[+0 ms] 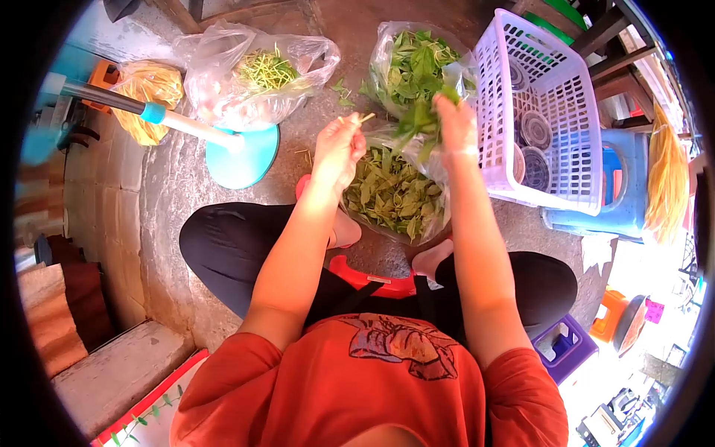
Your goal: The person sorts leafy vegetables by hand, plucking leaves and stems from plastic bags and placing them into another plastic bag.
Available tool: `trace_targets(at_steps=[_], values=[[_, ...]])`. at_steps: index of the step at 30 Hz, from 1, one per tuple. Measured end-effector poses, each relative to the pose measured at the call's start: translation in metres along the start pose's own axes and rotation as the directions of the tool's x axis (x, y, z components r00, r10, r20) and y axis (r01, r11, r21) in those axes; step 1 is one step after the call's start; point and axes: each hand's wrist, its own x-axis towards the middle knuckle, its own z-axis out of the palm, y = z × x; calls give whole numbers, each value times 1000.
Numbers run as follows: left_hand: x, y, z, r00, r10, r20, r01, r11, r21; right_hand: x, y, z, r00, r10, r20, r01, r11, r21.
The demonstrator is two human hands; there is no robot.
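Pinched in the fingers of my left hand [339, 151] are a few short pale stems [357, 119]. My right hand [457, 125], partly smeared by motion, holds a bunch of leafy greens [418, 123] that hangs toward the left. Below both hands, a clear plastic bag [439, 167] stands open between my feet, filled with loose picked leaves [391, 194]. Just beyond it, a second plastic bag [383, 37] holds more leafy greens [421, 63]. To the far left, another plastic bag [216, 82] has a pile of cut stems [267, 69] on it.
A white slotted basket [497, 112] with round lidded containers [536, 130] stands at the right, near a blue stool [629, 179]. A turquoise round base with a pole [249, 160] is at the left. Leaf scraps [342, 93] lie on the concrete floor.
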Motion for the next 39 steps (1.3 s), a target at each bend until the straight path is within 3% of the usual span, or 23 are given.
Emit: trace_targets(at_steps=[3, 4, 7, 11, 14, 16, 18, 20, 21, 23, 25, 28, 31, 32, 34, 36, 37, 38, 39], values=[[13, -1, -14, 990, -79, -118, 52, 975, -217, 68, -2, 7, 980, -195, -49, 198, 978, 60], [16, -3, -18, 986, -94, -136, 59, 969, -239, 87, -12, 11, 986, -167, -8, 167, 983, 76], [21, -7, -24, 981, -131, -143, 86, 955, -283, 173, -10, 26, 990, -75, 118, 114, 920, -374], [29, -3, -25, 980, -128, -155, 78, 952, -295, 198, -31, 29, 961, 161, 227, -23, 859, -511], [36, -1, -32, 971, -124, -206, 44, 934, -355, 208, -45, 16, 916, -64, 395, 279, 810, -515], [52, 4, -42, 946, -160, -280, 21, 897, -441, 214, -47, -2, 759, -273, 591, 577, 703, -416], [76, 22, -52, 937, -104, -333, -89, 852, -516, 210, -50, -9, 746, -293, 598, 561, 761, -326], [112, 48, -69, 931, -26, -363, -217, 761, -611, 158, -84, -3, 908, -64, 413, 181, 951, -250], [128, 65, -72, 924, 37, -381, -284, 734, -617, 148, -90, 0, 928, -89, 363, 204, 935, -291], [181, 100, -96, 879, 94, -468, -379, 735, -563, 151, -87, 2, 906, -140, 399, 240, 947, -213], [216, 135, -104, 773, 140, -619, -360, 900, -246, 152, -84, 2, 887, -183, 425, 279, 944, -176], [193, 175, -76, 829, 154, -537, -223, 973, -66, 150, -83, 2, 859, -239, 453, 326, 937, -123], [210, 180, -91, 879, 229, -419, -245, 969, 14, 128, -76, -2, 833, -322, 450, 320, 944, 84], [212, 171, -97, 742, 449, -498, -332, 891, 308, 112, -73, -4, 825, -268, 497, 277, 959, 58], [211, 139, -83, 392, 832, -393, -293, 518, 804, 65, -72, -7, 797, -163, 582, 202, 979, -2], [145, 95, -40, 547, 825, -143, -589, 501, 634, 43, -39, -3, 614, 46, 788, 150, 973, -174], [116, 73, -23, 755, 654, -42, -590, 706, 392, 44, -9, 5, 507, 181, 843, 143, 947, -289], [92, 45, -11, 842, 534, 80, -522, 768, 372, 44, 27, 14, 390, 316, 865, 150, 905, -398], [77, 20, -8, 949, 285, 136, -316, 850, 422, 33, 56, 26, 454, 384, 804, 395, 722, -568]])
